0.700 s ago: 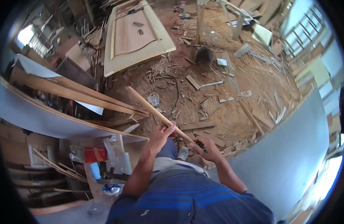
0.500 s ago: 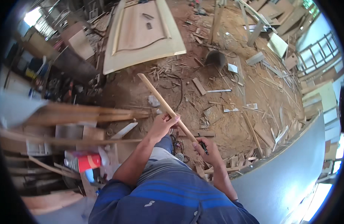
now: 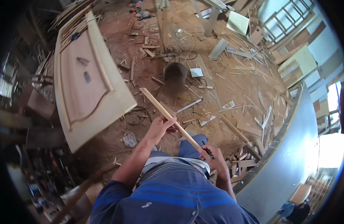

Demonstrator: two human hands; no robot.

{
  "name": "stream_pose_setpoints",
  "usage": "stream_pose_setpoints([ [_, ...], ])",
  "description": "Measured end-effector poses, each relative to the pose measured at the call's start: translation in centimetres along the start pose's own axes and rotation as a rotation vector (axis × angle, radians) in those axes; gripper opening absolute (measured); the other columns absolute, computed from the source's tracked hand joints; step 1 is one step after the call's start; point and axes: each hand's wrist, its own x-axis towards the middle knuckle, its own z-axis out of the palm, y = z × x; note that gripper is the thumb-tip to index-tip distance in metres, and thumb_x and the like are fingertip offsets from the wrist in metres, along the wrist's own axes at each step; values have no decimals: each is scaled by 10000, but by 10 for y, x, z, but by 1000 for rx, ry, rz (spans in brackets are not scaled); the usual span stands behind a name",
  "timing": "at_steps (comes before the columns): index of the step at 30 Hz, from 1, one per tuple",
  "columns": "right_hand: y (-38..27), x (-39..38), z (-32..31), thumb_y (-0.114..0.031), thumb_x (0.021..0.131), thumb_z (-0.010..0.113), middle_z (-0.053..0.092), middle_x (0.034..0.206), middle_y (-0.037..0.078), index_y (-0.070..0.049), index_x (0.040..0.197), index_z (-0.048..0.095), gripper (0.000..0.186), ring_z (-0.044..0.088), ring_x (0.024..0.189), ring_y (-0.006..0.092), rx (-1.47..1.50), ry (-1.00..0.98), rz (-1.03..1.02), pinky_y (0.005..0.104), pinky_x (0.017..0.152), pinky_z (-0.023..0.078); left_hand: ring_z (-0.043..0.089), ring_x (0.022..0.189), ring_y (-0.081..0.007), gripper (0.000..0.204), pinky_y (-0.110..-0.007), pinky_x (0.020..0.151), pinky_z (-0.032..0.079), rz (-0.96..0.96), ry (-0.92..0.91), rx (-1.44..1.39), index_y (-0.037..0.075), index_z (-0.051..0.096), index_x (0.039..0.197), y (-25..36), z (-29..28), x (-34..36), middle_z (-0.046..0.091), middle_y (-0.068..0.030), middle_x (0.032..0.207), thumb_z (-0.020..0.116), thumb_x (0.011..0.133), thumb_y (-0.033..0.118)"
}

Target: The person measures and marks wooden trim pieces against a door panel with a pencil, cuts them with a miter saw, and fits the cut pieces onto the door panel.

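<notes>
A pale wooden strip [image 3: 156, 102] slants across in front of my body, its far end up and to the left. My left hand [image 3: 159, 130] is closed around its middle, thumb on top. The near end of the strip lies in my right hand [image 3: 215, 157], which is also closed and holds a slim black pen [image 3: 209, 152] between its fingers. Ahead to the left, apart from my hands, lies a wooden door panel [image 3: 117, 99] with a curved raised moulding. Two small dark objects [image 3: 86, 77] rest on the panel; their kind is unclear.
A large grey-blue board [image 3: 287, 156] stands close on my right. Offcuts [image 3: 246, 163] are heaped beside it. Sawdust and wood scraps cover the floor [image 3: 231, 89]. A dark rounded object [image 3: 175, 74] sits ahead, near a wooden post [image 3: 161, 30].
My view has turned to the right and moved forward, so the door panel now appears farther left and nearer. Both hands keep their hold on the strip; the right still has the pen.
</notes>
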Motion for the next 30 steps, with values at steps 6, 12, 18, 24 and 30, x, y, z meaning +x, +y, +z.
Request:
stream_pose_setpoints([
  [6,-5,146,-129,-295,991,790,707,727,75,6,1008,766,302,649,664,126,-29,82,-61,313,627,498,744,853,-170,248,-320,796,639,95,71,-14,38,650,1193,55,47,180,733,-80,1010,701,1060,240],
  [12,-94,286,-287,-403,953,795,704,752,132,-38,1008,778,369,644,680,223,-182,66,-145,382,666,499,718,821,-159,182,-327,790,640,122,221,-113,35,642,1146,128,120,331,661,-40,929,679,1070,196],
  [18,-160,456,-419,-463,938,785,713,778,135,-52,1011,785,417,645,695,253,-363,-65,-57,392,676,495,723,810,-163,150,-380,810,662,112,233,-179,60,637,1118,224,168,474,693,-44,905,657,1086,204],
  [24,-222,655,-509,-422,938,794,706,772,138,-55,1029,791,378,640,680,262,-460,-31,-135,388,672,503,699,754,-160,185,-351,739,640,158,325,-342,47,605,1082,265,158,687,659,-41,854,657,1091,225],
  [30,-288,871,-583,-379,953,789,713,782,167,-33,1027,780,354,664,684,244,-481,-14,-138,387,685,519,709,769,-173,262,-370,741,637,126,295,-301,61,612,968,373,155,926,669,-45,854,700,1070,287],
])
